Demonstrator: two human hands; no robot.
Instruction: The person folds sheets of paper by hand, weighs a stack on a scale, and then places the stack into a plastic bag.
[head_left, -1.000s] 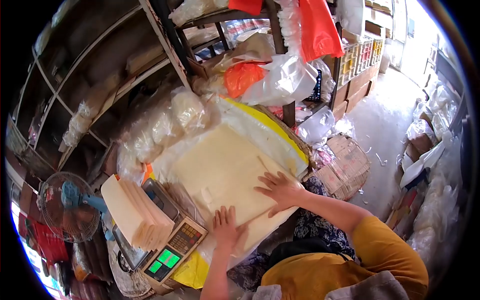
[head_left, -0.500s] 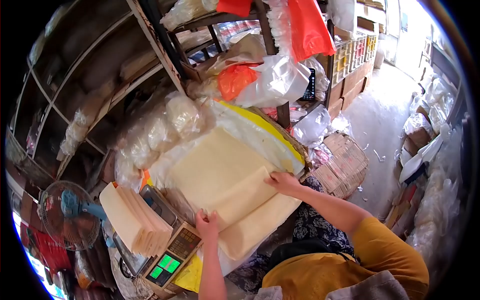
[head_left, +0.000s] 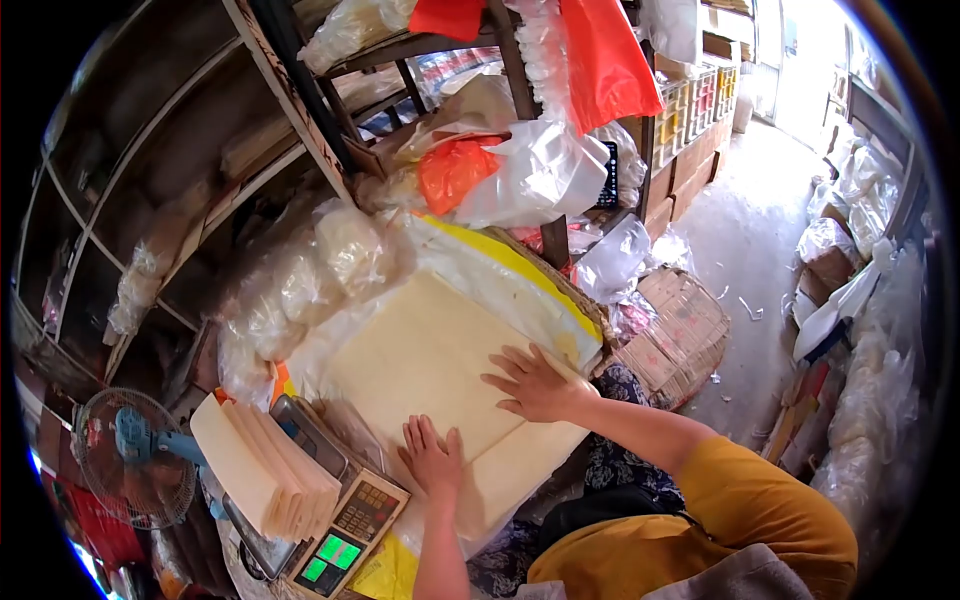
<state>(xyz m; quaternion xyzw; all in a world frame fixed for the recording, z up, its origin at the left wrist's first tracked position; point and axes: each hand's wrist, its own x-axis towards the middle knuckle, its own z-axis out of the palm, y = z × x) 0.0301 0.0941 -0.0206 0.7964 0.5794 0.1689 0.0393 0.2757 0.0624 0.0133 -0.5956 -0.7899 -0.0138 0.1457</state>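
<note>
A stack of thin cream sheets (head_left: 430,350) lies on the work surface in front of me. My left hand (head_left: 433,458) rests flat on its near left part, fingers spread and nothing held. My right hand (head_left: 540,386) presses on the right part of the stack, its fingers also apart and empty. Between and below the hands, a fold or edge runs across the sheets. Left of the stack stands a scale (head_left: 352,520) with a lit green display. Folded cream sheets (head_left: 265,470) stand in a bundle on the scale's tray.
Bundles in clear plastic (head_left: 350,250) lie behind the stack, below dark shelves (head_left: 150,130). A fan (head_left: 135,455) stands at the left. Yellow plastic (head_left: 510,270) borders the stack's far side. Flattened cardboard (head_left: 675,335) lies at the right, near the floor.
Half a second ago both hands gripped the near edge of a raised sheet. Now that sheet lies down, and both hands are spread flat on the stack. The view has shifted slightly.
</note>
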